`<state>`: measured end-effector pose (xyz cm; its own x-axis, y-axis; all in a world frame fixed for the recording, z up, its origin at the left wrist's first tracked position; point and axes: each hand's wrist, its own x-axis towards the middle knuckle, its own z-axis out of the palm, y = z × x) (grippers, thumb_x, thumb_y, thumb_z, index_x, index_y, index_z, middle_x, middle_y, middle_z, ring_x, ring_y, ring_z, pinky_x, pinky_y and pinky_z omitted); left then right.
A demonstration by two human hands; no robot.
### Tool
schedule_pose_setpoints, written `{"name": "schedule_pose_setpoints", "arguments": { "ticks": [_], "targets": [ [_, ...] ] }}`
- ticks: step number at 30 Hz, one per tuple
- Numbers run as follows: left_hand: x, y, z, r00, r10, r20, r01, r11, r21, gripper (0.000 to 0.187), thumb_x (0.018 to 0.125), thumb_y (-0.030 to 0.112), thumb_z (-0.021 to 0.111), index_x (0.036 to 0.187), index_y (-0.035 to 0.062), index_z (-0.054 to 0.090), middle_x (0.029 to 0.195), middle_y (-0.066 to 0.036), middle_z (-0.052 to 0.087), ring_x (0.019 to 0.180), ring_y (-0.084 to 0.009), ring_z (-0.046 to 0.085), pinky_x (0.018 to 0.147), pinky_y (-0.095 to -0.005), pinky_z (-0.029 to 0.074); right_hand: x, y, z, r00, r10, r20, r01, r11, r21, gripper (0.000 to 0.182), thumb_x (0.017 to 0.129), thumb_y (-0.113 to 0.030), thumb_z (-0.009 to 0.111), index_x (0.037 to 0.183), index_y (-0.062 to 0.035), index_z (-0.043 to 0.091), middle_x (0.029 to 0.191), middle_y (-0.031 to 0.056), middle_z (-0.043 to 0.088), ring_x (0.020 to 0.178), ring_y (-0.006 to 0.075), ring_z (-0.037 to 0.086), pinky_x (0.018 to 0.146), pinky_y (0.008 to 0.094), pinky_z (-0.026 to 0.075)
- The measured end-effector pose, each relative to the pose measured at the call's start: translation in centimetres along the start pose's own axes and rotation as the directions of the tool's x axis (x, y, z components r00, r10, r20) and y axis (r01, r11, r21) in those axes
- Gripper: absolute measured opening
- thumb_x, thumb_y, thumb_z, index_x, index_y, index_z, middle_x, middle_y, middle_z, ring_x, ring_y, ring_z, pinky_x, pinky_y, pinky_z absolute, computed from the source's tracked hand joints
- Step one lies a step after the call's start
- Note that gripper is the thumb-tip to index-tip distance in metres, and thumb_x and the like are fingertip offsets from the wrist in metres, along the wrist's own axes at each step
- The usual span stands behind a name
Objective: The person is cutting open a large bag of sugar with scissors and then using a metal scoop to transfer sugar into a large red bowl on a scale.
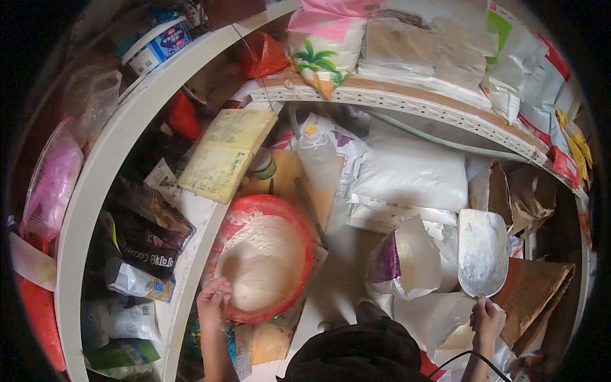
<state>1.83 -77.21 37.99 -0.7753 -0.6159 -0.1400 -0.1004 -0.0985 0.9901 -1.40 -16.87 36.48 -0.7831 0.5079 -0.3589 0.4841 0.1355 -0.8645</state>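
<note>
Shelving (pixel 396 100); scoop (pixel 483 251) pointed lengthwise forward, clasped by right hand (pixel 485 314); left hand (pixel 215 293), grip unclear

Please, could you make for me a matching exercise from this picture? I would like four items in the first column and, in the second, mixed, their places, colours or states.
Column one
1. Basin
2. Scoop
3. Bottle
4. Left hand

Column two
A. Topped with a yellow-orange cap
B. Close to the basin's edge
C. Red
D. Held by the right hand

Right pairs: 1-C, 2-D, 3-A, 4-B
</note>
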Motion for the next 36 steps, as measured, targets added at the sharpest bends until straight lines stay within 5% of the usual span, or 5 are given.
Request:
{"name": "schedule_pose_setpoints", "arguments": {
  "ticks": [2,21,24,30,36],
  "targets": [
    [0.0,-0.2,-0.3,0.994,-0.095,-0.054,0.085,0.983,-0.160,0.024,0.085,-0.007,0.054,0.107,-0.0032,0.063,0.092,-0.008,0.066,0.081,-0.0135,0.063,0.072,-0.0212,0.050,0.1,-0.8,0.8,0.999,-0.024,0.047,0.024,1.000,0.009,0.026,0.093,-0.029,0.057,0.079,-0.0081,0.053,0.061,-0.0031,0.047,0.046,0.0050,0.041,0.039,0.0218,0.030],
    [1.1,-1.5,-0.9,0.997,-0.060,-0.041,0.055,0.993,-0.106,0.012,0.087,-0.001,0.059,0.097,-0.0060,0.063,0.085,-0.010,0.064,0.078,-0.0168,0.063,0.074,-0.0258,0.053,-1.7,-4.1,6.5,0.963,-0.002,0.271,0.002,1.000,-0.002,0.015,0.090,-0.018,0.062,0.095,-0.0041,0.058,0.068,-0.0010,0.053,0.049,0.0069,0.046,0.042,0.0223,0.034],
    [1.3,-1.1,-0.3,0.989,-0.110,-0.097,0.100,0.989,-0.105,0.012,0.090,-0.001,0.053,0.096,-0.0052,0.062,0.090,-0.013,0.064,0.073,-0.0174,0.060,0.063,-0.0247,0.048,-2.1,-4.2,6.9,0.961,0.004,0.276,-0.003,1.000,-0.005,0.015,0.090,-0.017,0.062,0.094,-0.0037,0.057,0.069,-0.0006,0.054,0.049,0.0070,0.046,0.042,0.0223,0.034],
    [2.0,-1.8,-0.4,0.979,-0.145,-0.142,0.114,0.971,-0.210,0.012,0.090,0.004,0.055,0.094,-0.0042,0.064,0.097,-0.012,0.065,0.090,-0.0204,0.065,0.078,-0.0280,0.054,-2.7,-3.7,7.2,0.955,0.012,0.295,-0.023,0.999,0.034,0.015,0.090,-0.017,0.063,0.092,-0.0028,0.057,0.070,0.0005,0.055,0.050,0.0080,0.047,0.042,0.0227,0.034],
    [1.8,-0.9,-0.1,0.988,-0.151,-0.026,0.148,0.984,-0.100,0.012,0.090,-0.001,0.052,0.092,-0.0041,0.064,0.098,-0.010,0.065,0.094,-0.0220,0.065,0.085,-0.0304,0.054,-3.0,-3.5,7.3,0.952,0.029,0.305,-0.032,0.999,0.006,0.016,0.089,-0.016,0.063,0.094,-0.0018,0.058,0.070,0.0010,0.055,0.050,0.0082,0.048,0.043,0.0229,0.035]
  ]
}}
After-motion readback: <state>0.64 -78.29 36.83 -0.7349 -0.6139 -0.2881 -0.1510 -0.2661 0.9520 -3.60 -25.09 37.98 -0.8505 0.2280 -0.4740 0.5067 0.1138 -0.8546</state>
